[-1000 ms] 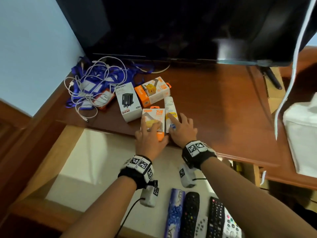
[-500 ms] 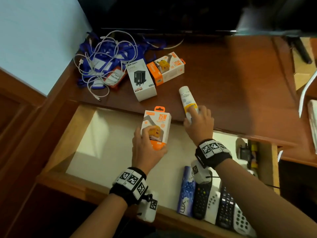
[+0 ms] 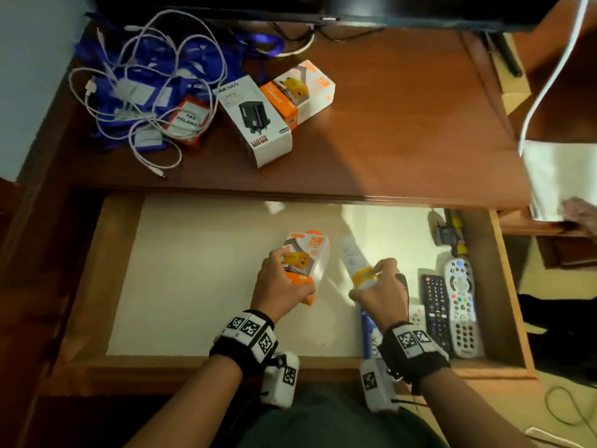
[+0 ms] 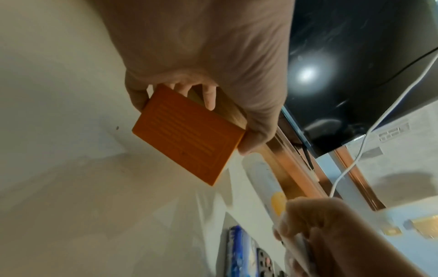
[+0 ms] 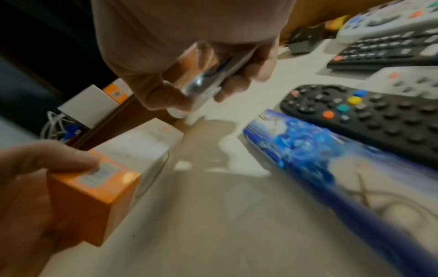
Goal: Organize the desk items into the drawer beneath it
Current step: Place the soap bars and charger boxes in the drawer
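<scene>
Left hand (image 3: 281,282) gripping the orange charger box (image 3: 305,263), fingers (image 4: 209,97) curled round its sides; right hand (image 3: 381,286) wrapped round the white tube (image 3: 355,258) near its yellow band, both carried low over the pale floor of the open drawer (image 3: 80,286). Best to set the box flat on the bare liner, front up, squared to the drawer walls and kept clear of the tube. Better to lay the tube lengthwise just beside the blue patterned pack (image 5: 308,148), parallel to the remotes (image 3: 458,299) already lined up at the right, so nothing rolls or stacks. Worth lowering until each rests before easing the grip, since the tube looks likely to roll. Still on the worktop (image 3: 403,124): a white charger box (image 3: 255,121), a second orange box (image 3: 297,92), and the cable tangle (image 3: 145,92) over blue lanyards
</scene>
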